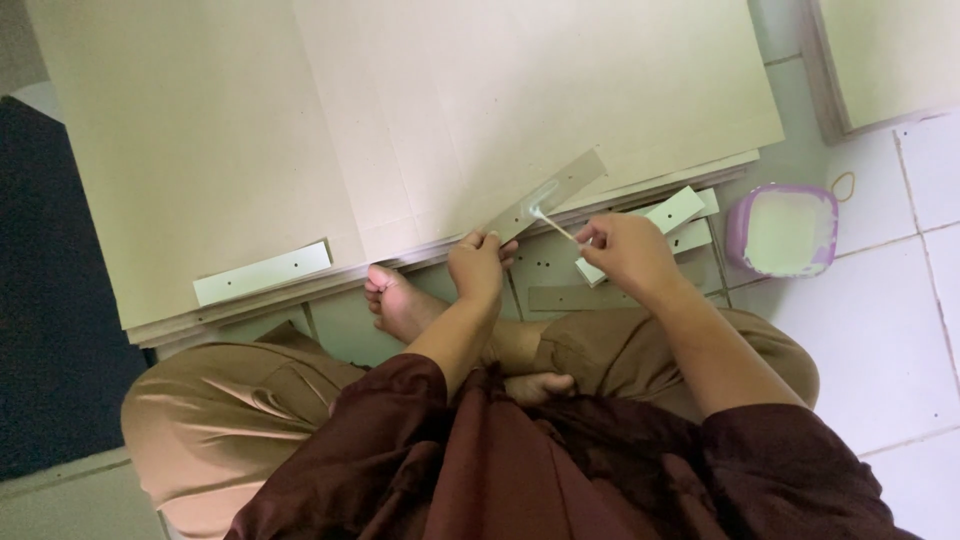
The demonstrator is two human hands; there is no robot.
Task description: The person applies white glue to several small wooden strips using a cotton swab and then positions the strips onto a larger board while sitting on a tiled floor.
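Seated cross-legged on white tiled floor (900, 330); head view only.

Left hand (480, 265): clenched in a pinch on the near end of a thin grey-brown strip (545, 197). Strip raised off the floor, above the stacked cardboard sheets (400, 110). Long axis diagonal, running from the left hand up and away to the right.

Right hand (625, 255): pinched on a thin stick applicator (555, 225), pale blob at its tip. Stick pointing left, tip touching the strip near mid-length, at a pale smear already on the face of the strip.

Relation noted: strip lying left and ahead of the right hand; stick crossing the strip's long axis at an angle. Right hand nearer the far, uncoated end; left hand holding the near end only.

Also present: lilac square tub (782, 230) of whitish paste, open, on the floor just right of the right hand, apart from it. Pale strips (675, 215) with holes lying beneath and beside the right hand; one more pale strip (262, 272) on the cardboard edge, well left. Bare foot (395, 300) just below the left hand.

Exact contact of tip with strip: probable, not certain at this resolution.
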